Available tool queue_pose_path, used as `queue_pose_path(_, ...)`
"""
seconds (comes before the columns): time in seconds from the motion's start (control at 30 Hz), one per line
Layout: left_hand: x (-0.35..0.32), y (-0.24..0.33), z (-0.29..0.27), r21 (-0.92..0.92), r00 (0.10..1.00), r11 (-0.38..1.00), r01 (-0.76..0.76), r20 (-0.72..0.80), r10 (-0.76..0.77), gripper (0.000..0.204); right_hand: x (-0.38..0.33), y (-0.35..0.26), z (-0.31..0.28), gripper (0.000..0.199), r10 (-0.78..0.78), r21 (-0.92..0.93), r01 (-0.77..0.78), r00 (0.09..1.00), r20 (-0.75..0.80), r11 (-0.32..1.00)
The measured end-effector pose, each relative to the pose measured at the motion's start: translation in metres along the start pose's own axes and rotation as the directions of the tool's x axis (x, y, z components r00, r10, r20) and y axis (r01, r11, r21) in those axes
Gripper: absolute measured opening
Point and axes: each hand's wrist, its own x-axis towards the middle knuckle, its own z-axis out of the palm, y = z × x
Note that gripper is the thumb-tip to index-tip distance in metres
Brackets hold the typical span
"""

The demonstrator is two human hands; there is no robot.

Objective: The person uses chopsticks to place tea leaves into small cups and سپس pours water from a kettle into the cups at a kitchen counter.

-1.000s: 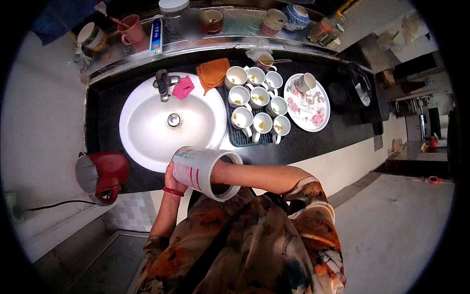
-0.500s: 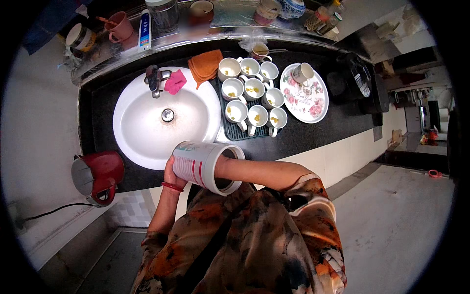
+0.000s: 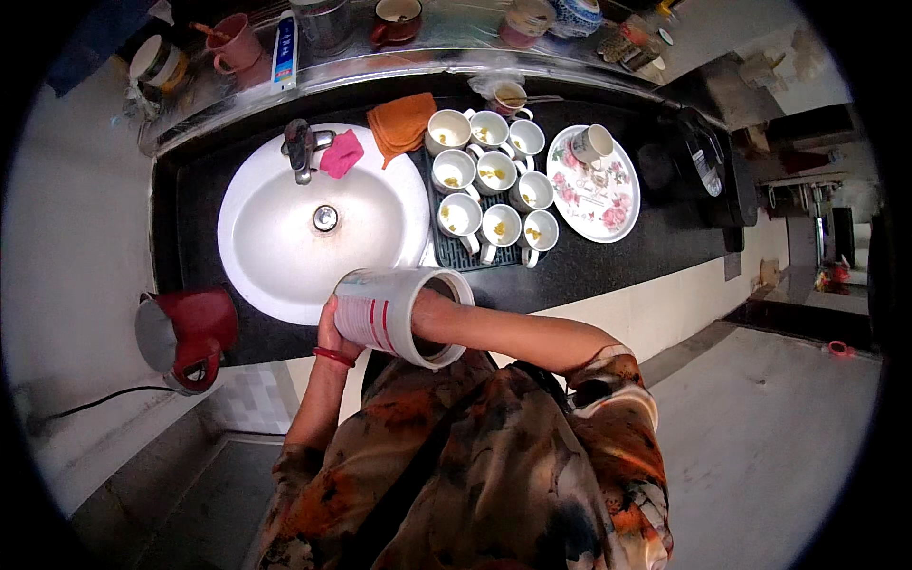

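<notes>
the left hand (image 3: 328, 328) is wrapped around the base of a white canister (image 3: 394, 313) tilted sideways over the counter edge; the right hand is hidden inside its mouth, grip unseen. it looks light, rigid and smooth, best held around the body.
</notes>
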Motion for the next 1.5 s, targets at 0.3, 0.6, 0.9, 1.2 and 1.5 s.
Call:
queue_pose_path(0.3, -0.001, 0.009, 0.002, 0.023, 1.0, 1.0, -0.008, -0.024, 0.009, 0.056, -0.011, -0.039, -0.074, 0.022, 0.042, 0.099, -0.048, 0.997, 0.065, 0.994)
queue_pose_path(0.6, -0.002, 0.012, 0.01, -0.101, 0.996, 0.993, 0.058, -0.068, -0.065, 0.06, -0.025, -0.027, -0.129, 0.018, 0.486, 0.803, -0.444, 0.844, 0.227, 0.397)
queue_pose_path(0.9, 0.003, 0.011, -0.015, -0.239, 0.994, 0.967, -0.082, -0.089, 0.063, 0.059, -0.026, 0.054, -0.148, 0.018, 0.765, 0.899, -0.354, 0.643, 0.035, 0.257)
queue_pose_path(1.2, -0.002, 0.007, -0.023, -0.247, 0.975, 0.946, -0.208, -0.124, 0.182, 0.057, -0.015, 0.082, -0.141, 0.021, 0.796, 0.849, -0.434, 0.605, 0.026, 0.302)
queue_pose_path(1.5, 0.001, -0.001, -0.024, -0.272, 0.974, 0.936, -0.224, -0.091, 0.207, 0.056, -0.015, 0.091, -0.142, 0.021, 0.795, 0.875, -0.399, 0.607, 0.027, 0.275)
